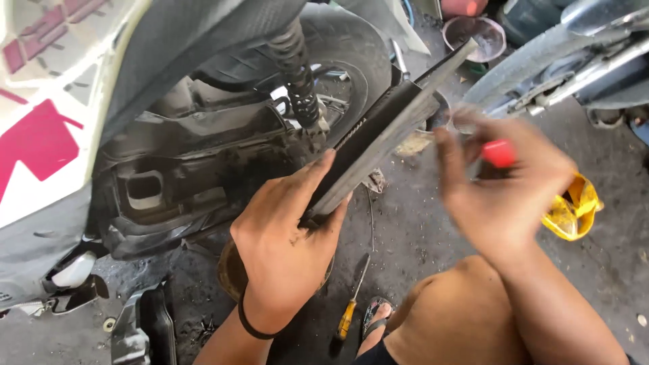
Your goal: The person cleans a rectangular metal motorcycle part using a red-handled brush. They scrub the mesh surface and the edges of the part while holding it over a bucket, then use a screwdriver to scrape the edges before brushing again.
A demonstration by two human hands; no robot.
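Bare knee (466, 311) lowest in view, beside a yellow-handled screwdriver (351, 307) lying on the concrete floor (419, 230). Left hand (287, 236), its grip closed around the near end of a long dark panel (385, 125), holds it slanting up to the far right. Right hand (503, 186), blurred, grip closed on a red-handled tool (499, 153), sits just right of the panel. Good practice, judged: steady the panel firmly, work the tool squarely.
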